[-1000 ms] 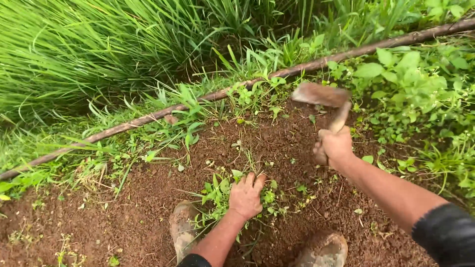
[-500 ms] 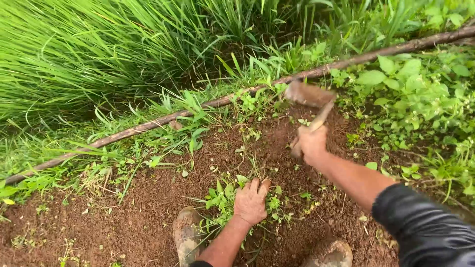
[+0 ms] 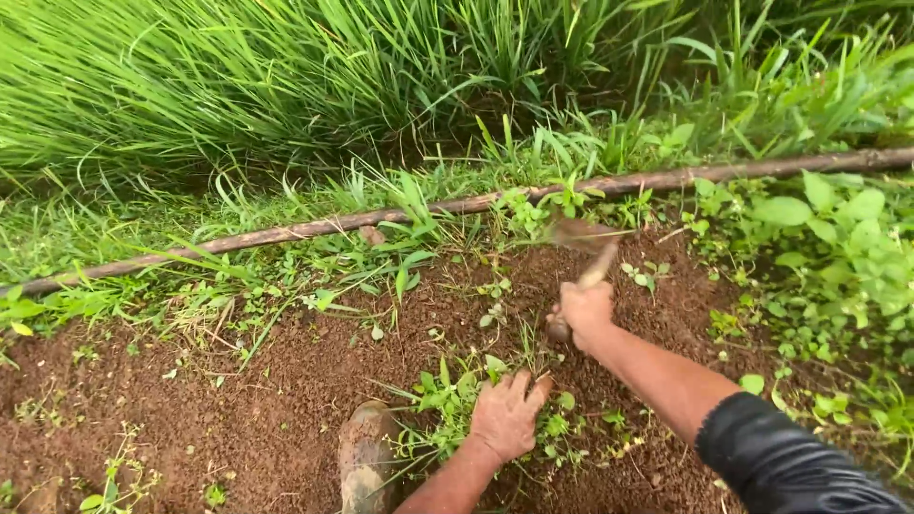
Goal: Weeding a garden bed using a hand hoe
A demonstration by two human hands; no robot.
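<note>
Right hand (image 3: 585, 311) clamped on hoe (image 3: 583, 249) handle — arm outstretched, left hand (image 3: 506, 415) flat, fingers together on weeds (image 3: 446, 392)

The left hand (image 3: 506, 416) lies palm down with fingers spread and pointing away, its bare forearm coming up from the bottom edge. The right hand (image 3: 584, 311) is clenched in a fist farther ahead, its arm stretched forward from the lower right, bare at the forearm and dark-sleeved above the elbow.
</note>
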